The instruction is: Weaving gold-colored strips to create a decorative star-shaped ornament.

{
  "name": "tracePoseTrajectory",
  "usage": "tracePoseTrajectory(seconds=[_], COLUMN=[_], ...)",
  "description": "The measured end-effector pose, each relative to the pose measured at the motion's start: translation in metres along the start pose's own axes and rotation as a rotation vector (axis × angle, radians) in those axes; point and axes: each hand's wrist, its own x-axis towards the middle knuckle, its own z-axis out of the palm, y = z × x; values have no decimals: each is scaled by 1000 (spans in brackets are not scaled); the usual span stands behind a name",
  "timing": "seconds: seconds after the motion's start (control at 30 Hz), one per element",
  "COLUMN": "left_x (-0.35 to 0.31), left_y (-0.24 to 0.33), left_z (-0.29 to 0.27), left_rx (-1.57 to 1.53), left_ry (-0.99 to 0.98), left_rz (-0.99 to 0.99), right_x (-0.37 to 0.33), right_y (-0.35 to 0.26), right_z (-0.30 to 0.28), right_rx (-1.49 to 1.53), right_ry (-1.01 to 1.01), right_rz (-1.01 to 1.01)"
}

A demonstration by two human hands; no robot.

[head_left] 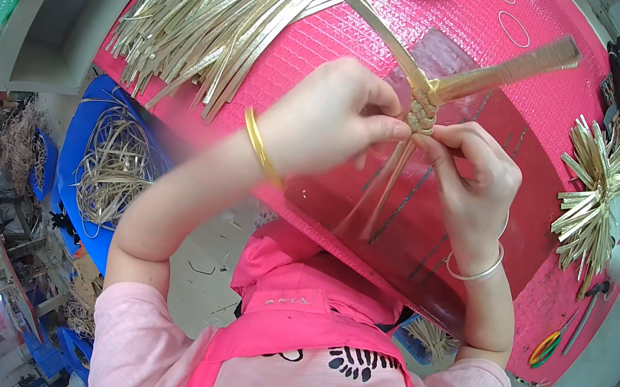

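Between my two hands is a small braided piece made of gold strips (pixel 421 115). Its woven middle is short and knotted, and two long flat ends spread away from me, one to the left and one to the right. Thinner strands hang toward me and are blurred. My left hand (pixel 344 113) pinches the near left edge of the braid with thumb and fingers. On the other side my right hand (pixel 475 164) pinches the near right edge, its fingertips almost meeting the left ones. Beneath them lies a dark red board (pixel 437 215).
A large pile of loose gold strips (pixel 218 6) covers the far left of the pink table cover (pixel 371 23). At right are a gold strip bundle (pixel 599 193), scissors (pixel 546 348) and a hammer (pixel 587 318). A blue bin (pixel 87 226) with strip scraps stands at left.
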Motion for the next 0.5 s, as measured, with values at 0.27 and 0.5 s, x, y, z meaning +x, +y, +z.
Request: tracePoseTrajectory(seconds=[0.27, 0.5], left_x=[9, 5], left_y=[-15, -8], left_z=[25, 29], left_rx=[-730, -714], left_ry=[163, 69], left_rz=[16, 10], right_x=[-10, 3], right_y=[-5, 3], right_z=[6, -9], right_rx=[205, 775], right_ry=[122, -52], right_rz=[167, 570])
